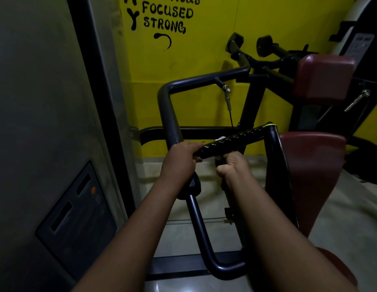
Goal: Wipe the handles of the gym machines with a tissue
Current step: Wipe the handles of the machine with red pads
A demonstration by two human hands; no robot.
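Observation:
A black ribbed handle (240,138) runs across the machine's tubular frame, rising toward the right. My left hand (182,160) is closed around the handle's left end. My right hand (232,165) is fisted just under the handle's middle, gripping a white tissue (220,139). Only small scraps of the tissue show, one over the top of the grip and one below it by my knuckles. The part of the handle under my hands is hidden.
The black frame tube (169,114) loops up on the left and down toward the floor. Maroon pads (318,79) and a maroon seat (316,165) stand on the right. Behind is a yellow wall (193,66) with black lettering; a grey column (46,102) fills the left.

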